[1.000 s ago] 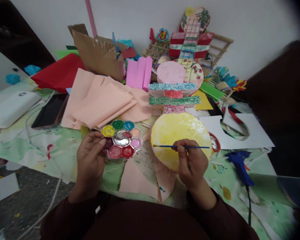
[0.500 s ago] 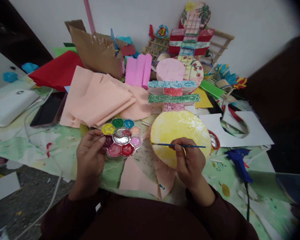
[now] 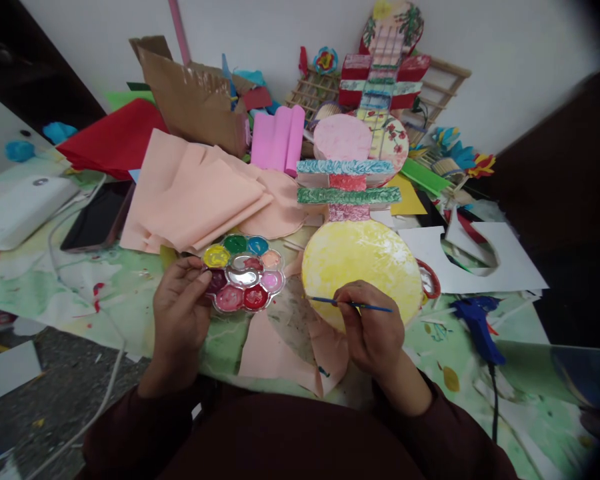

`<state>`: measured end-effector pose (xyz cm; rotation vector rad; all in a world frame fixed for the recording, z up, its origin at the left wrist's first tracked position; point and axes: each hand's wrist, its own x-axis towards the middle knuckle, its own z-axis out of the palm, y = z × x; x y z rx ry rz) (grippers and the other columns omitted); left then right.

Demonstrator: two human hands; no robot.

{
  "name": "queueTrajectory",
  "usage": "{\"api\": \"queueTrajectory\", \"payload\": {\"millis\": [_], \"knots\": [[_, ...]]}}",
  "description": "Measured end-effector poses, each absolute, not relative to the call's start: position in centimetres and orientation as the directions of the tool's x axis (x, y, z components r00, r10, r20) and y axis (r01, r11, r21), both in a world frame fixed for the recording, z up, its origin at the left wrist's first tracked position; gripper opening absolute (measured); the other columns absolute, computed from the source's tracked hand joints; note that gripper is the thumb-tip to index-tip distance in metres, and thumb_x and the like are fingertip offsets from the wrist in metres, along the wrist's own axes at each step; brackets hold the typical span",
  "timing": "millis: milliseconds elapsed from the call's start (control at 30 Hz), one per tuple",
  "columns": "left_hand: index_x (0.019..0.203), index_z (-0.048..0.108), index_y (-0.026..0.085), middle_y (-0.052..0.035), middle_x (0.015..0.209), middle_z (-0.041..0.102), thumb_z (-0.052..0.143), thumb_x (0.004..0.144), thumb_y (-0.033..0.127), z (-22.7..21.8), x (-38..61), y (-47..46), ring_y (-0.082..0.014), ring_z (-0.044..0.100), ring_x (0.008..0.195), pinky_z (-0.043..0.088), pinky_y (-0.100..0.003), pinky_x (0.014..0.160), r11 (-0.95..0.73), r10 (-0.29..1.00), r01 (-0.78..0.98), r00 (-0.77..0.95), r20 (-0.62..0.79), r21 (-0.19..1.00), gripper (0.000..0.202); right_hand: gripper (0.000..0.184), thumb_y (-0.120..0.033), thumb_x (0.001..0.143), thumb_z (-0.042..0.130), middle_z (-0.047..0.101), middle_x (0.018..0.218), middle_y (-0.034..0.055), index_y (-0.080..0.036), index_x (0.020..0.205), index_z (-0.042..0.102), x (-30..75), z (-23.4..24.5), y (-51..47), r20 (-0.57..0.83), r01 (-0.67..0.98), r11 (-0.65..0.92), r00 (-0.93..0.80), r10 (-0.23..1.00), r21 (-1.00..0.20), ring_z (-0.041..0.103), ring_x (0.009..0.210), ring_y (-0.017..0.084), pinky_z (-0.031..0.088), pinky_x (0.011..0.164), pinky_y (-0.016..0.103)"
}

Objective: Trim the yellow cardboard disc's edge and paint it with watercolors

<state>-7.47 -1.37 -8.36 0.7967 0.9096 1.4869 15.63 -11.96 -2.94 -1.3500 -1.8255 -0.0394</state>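
My left hand (image 3: 180, 313) grips the left rim of a flower-shaped paint palette (image 3: 243, 273) with several coloured wells. My right hand (image 3: 370, 327) pinches a thin blue paintbrush (image 3: 350, 305); its tip rests at the lower left edge of a round yellow-painted disc (image 3: 363, 263). That disc is the bottom of a flat craft piece with green, red and blue painted bars (image 3: 349, 189) and a pink circle (image 3: 343, 138) above it.
Peach paper sheets (image 3: 200, 197) lie behind the palette, with red paper (image 3: 115, 137) and torn cardboard (image 3: 195, 100) farther back. A blue glue gun (image 3: 475, 323) and white cut paper (image 3: 480, 260) lie at right. A dark phone (image 3: 97, 217) and a white device (image 3: 23, 207) sit at left.
My right hand has slid down and left, tilting the brush so its tip sits lower on the disc's left edge. The left hand and palette have barely moved.
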Motion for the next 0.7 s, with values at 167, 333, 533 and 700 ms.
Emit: {"api": "queueTrajectory", "payload": {"millis": [167, 333, 533, 700], "knots": [[0.087, 0.068, 0.016, -0.0003, 0.077, 0.063, 0.082, 0.062, 0.015, -8.3, -7.4, -1.3, -0.0105, 0.058, 0.067, 0.049, -0.017, 0.056, -0.023, 0.993, -0.479, -0.116, -0.037, 0.877, 0.028, 0.014, -0.009, 0.088, 0.046, 0.064, 0.071, 0.0035, -0.022, 0.089, 0.052, 15.1, -2.5, -11.4, 0.656, 0.829, 0.429, -0.103, 0.748, -0.359, 0.060, 0.063, 0.018, 0.048, 0.057, 0.029], [0.083, 0.067, 0.019, -0.0002, 0.075, 0.063, 0.081, 0.062, 0.018, -8.1, -7.3, -1.3, -0.0116, 0.056, 0.064, 0.048, -0.020, 0.054, 0.005, 0.992, -0.438, -0.108, -0.059, 0.899, 0.025, 0.014, -0.008, 0.087, 0.047, 0.062, 0.071, 0.0036, -0.021, 0.090, 0.053, 15.2, -2.9, -11.5, 0.667, 0.805, 0.454, -0.101, 0.739, -0.381, 0.058, 0.063, 0.017, 0.047, 0.056, 0.029], [0.087, 0.061, 0.022, -0.0003, 0.076, 0.062, 0.078, 0.073, 0.026, -9.1, -7.3, -0.9, -0.0137, 0.056, 0.063, 0.045, -0.023, 0.051, 0.031, 0.996, -0.273, -0.068, -0.052, 0.962, 0.023, 0.013, -0.014, 0.091, 0.051, 0.064, 0.075, -0.0004, -0.022, 0.096, 0.061, 16.7, -4.2, -13.3, 0.765, 0.647, 0.421, 0.458, 0.452, -0.636, 0.065, 0.065, 0.016, 0.052, 0.061, 0.033], [0.095, 0.059, 0.020, -0.0023, 0.082, 0.062, 0.076, 0.077, 0.032, -9.9, -7.2, -0.5, -0.0148, 0.060, 0.070, 0.049, -0.025, 0.060, -0.052, 0.998, -0.089, -0.032, 0.049, 0.995, 0.027, 0.006, -0.020, 0.090, 0.059, 0.065, 0.074, -0.0045, -0.022, 0.092, 0.064, 18.9, -5.3, -14.9, 0.728, 0.642, 0.373, 0.667, 0.160, -0.670, 0.066, 0.054, 0.015, 0.052, 0.053, 0.033]]}}
